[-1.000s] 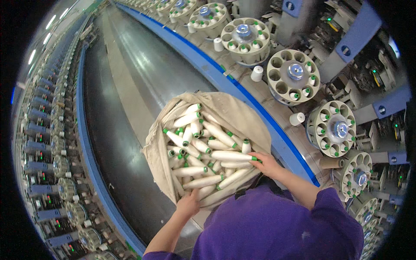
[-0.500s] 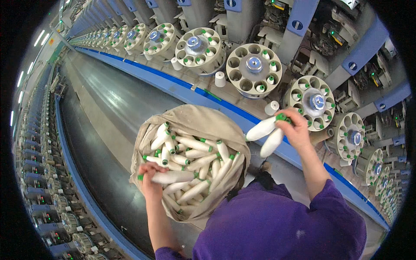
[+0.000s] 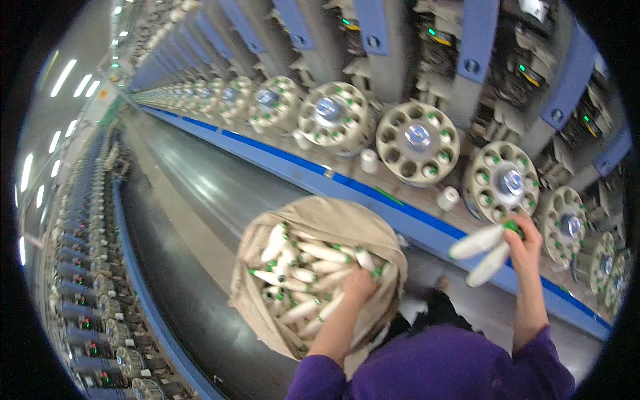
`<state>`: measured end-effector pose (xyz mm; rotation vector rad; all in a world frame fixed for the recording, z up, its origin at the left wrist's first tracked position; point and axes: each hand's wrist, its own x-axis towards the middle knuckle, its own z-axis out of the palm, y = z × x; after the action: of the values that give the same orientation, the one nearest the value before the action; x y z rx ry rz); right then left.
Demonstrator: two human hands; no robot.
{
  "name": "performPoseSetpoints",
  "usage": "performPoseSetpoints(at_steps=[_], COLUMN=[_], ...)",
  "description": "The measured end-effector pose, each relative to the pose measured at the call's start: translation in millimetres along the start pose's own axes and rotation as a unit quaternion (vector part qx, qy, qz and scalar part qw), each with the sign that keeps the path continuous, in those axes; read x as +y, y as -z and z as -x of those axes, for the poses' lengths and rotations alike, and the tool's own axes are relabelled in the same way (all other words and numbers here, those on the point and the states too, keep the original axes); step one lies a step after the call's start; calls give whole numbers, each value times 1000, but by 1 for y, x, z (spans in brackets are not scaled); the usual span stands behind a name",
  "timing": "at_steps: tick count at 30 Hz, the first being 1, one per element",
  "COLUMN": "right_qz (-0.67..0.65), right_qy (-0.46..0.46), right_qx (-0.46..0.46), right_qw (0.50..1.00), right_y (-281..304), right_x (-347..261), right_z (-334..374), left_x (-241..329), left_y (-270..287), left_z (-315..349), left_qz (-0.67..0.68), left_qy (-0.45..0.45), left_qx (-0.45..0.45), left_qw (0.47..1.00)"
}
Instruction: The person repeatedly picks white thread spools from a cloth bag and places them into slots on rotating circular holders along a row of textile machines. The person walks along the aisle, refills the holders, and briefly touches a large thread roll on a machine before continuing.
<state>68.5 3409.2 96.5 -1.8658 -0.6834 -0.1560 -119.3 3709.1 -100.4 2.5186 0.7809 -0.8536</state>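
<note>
A beige cloth sack [image 3: 267, 223] stands in front of me, full of white yarn bobbins [image 3: 300, 311] with green ends. My left hand [image 3: 360, 285] reaches into its right side, among the bobbins; the fingers are mostly hidden there, so I cannot see what they grip. Out to the right, my right hand [image 3: 527, 247] is closed on the green ends of two yarn bobbins [image 3: 481, 243], whose white bodies fan out to the left. Just beyond that hand is a round bobbin magazine [image 3: 501, 181] with several green-tipped bobbins in its pockets.
A long winding machine with a blue front rail [image 3: 303, 167] runs from far left to near right. Another round magazine [image 3: 418, 143] has several empty pockets. Small white cones [image 3: 447, 198] stand on the ledge. A second machine row [image 3: 93, 313] lines the aisle's left side.
The view has shifted. My left hand has gone from the sack's left edge, where it held a bobbin, to the bobbins on the right side. My right hand still holds its two bobbins.
</note>
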Motion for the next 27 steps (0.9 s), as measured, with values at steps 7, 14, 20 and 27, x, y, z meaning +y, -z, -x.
performPoseSetpoints(at_steps=[7,14,20,27], right_qz=[20,-259,-340,-274], right_qy=[-39,-58,-112,-100], right_qx=[123,292,322,324], right_qw=[991,919,877,900], right_y=[65,156,225,294], right_x=[23,46,62,86], right_z=[4,-15,-16,-3], left_x=[-17,-58,-23,178], left_y=[-18,-12,61,107], left_z=[-14,10,54,82], left_qz=[-49,-101,249,643], left_qy=[23,36,-111,-275], left_qx=[31,23,331,-24], left_qw=[998,994,903,715])
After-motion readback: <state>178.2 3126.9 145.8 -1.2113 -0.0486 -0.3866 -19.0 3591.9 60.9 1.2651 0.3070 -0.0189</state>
